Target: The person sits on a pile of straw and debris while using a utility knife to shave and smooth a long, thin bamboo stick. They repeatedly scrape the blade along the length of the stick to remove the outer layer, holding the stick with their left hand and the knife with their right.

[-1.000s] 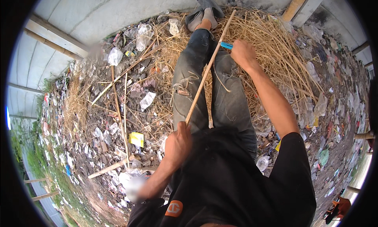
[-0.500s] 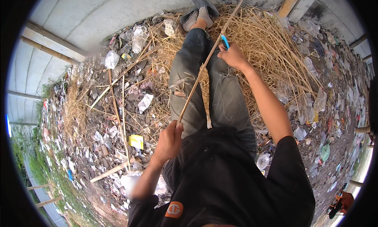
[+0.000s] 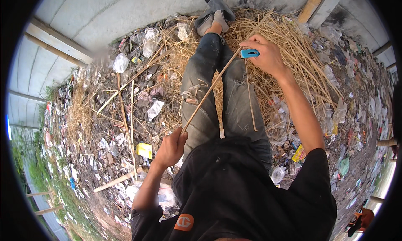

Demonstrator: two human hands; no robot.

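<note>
My left hand [image 3: 170, 147] grips the near end of a long, thin bamboo strip [image 3: 213, 82]. The strip slants up and to the right across my legs. In my right hand [image 3: 268, 55] is a light-blue utility knife [image 3: 250, 53], held against the strip toward its far part; the blade is hidden. A thin shaving [image 3: 250, 98] dangles below the knife, over my right thigh.
A large heap of straw-coloured shavings [image 3: 289, 52] lies beyond and right of my legs. Loose bamboo strips [image 3: 122, 98] lie at left among plastic scraps, with a yellow packet [image 3: 144, 150]. A grey panel wall [image 3: 109, 15] bounds the far side, with a post [image 3: 312, 6].
My right hand has turned, and the knife has gone from upright to lying sideways. A thin shaving now hangs below it. My left hand has shifted slightly left with the strip.
</note>
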